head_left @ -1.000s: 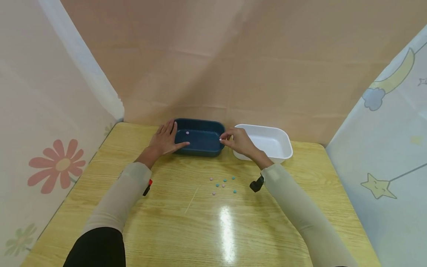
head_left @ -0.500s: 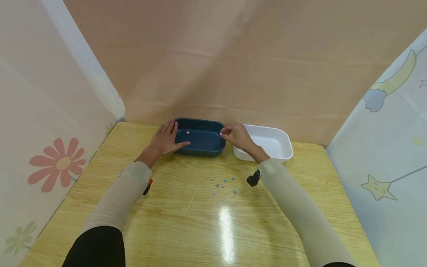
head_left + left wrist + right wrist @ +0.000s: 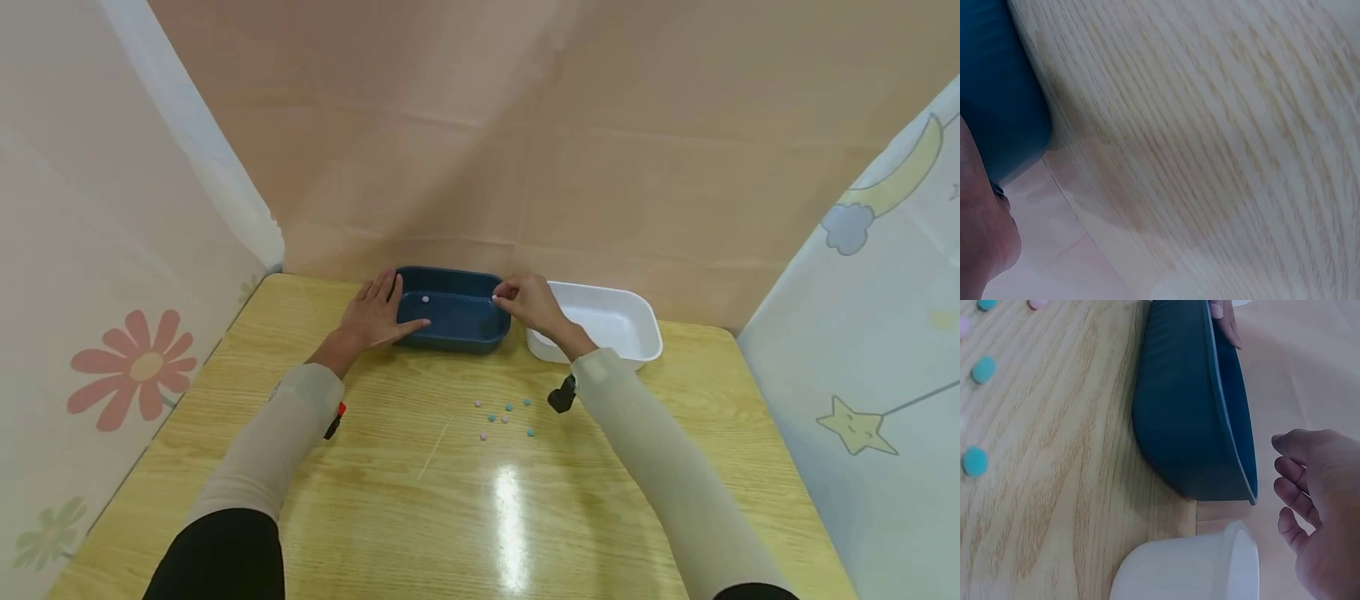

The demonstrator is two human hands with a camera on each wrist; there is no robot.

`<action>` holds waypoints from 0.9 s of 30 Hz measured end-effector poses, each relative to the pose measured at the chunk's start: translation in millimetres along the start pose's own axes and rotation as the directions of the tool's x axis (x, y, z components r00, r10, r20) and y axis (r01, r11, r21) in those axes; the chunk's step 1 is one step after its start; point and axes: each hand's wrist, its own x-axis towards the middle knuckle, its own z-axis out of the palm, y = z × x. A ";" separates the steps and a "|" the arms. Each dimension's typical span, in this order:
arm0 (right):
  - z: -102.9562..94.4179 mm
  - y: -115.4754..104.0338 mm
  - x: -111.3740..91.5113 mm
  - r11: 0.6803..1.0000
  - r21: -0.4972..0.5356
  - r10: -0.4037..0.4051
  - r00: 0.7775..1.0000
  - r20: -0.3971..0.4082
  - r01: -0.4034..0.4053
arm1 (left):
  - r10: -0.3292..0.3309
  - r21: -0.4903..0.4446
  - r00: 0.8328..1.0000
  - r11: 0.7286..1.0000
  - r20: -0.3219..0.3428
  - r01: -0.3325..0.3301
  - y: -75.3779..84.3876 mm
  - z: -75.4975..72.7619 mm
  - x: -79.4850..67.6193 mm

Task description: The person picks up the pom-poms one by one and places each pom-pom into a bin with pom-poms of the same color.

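Observation:
My left hand (image 3: 372, 318) lies spread at the left end of a dark blue basin (image 3: 457, 343), with its thumb across the front rim. One pink round piece (image 3: 425, 299) sits inside that basin. Over the basin's right end, my right hand (image 3: 531, 302) pinches a small pale pink piece (image 3: 494, 297) between thumb and fingertips. The right wrist view shows those fingers curled beside the rim, the piece hidden there. Pink pieces (image 3: 483, 437) and teal pieces (image 3: 531, 433) lie scattered on the wooden table in front.
Just right of the blue basin stands a white basin (image 3: 647, 343), partly behind my right hand. A tan sheet (image 3: 450, 167) hangs behind the table (image 3: 375, 500), and printed panels close off both sides.
My right hand has moved slightly away from me, along the basin's right end, still pinching the small piece. The left hand stays in place, and the scattered pieces lie as before.

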 end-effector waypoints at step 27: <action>-2.5 5.9 2.6 0.998 -0.057 0.044 0.998 0.053 -0.041 | 0.007 -0.006 1.000 1.000 0.016 -0.007 -1.9 2.5 4.4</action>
